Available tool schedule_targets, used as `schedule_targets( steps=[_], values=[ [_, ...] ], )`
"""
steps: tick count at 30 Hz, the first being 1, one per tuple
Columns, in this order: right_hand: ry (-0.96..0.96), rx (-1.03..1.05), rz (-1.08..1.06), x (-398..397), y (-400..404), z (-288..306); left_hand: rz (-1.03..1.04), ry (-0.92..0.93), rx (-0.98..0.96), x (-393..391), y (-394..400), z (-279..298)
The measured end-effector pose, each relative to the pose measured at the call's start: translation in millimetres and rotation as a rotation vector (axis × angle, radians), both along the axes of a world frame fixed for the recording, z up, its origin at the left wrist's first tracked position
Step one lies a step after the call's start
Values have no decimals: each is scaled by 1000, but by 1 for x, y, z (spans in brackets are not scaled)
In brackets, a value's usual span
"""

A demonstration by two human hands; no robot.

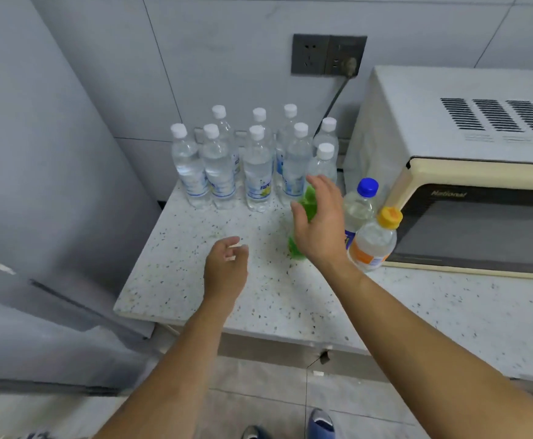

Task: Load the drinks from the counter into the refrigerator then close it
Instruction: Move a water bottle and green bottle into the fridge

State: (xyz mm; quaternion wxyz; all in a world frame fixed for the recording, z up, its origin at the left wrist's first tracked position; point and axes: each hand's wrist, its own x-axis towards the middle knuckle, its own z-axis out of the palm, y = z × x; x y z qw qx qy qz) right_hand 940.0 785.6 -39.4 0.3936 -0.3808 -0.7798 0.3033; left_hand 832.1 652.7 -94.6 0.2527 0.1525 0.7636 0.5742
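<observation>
A green bottle [303, 210] stands on the speckled counter [195, 296], before a cluster of white-capped water bottles [252, 166]. The right hand [319, 223], fingers spread, covers it, perhaps touching. The left hand [225, 264] hovers loosely curled, holding nothing. The refrigerator [37, 185] stands left.

Home kitchen: speckled counter [195, 299] w/ microwave [468, 198]; fridge [37, 185] beside; tiled wall, socket [328, 54].

Speckled counter [195, 289] bears bottles [255, 172] and microwave [468, 172].
</observation>
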Motion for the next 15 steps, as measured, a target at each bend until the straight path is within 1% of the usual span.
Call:
schedule_targets(
  steps=[3, 5, 8, 11, 15],
  values=[
    [-82, -31, 61, -12, 25, 2, 83, 100, -29, -12, 41, 21],
    [-74, -46, 90, -12, 35, -3, 87, 200, -38, -23, 71, 37],
    [-24, -20, 99, -9, 37, -13, 14, 380, -83, -40, 113, 56],
    [7, -36, 86, -11, 36, -19, -65, 575, -196, -53, 141, 65],
    [-7, -53, 92, -15, 38, -21, -97, 752, -285, -73, 167, 73]
  ],
)
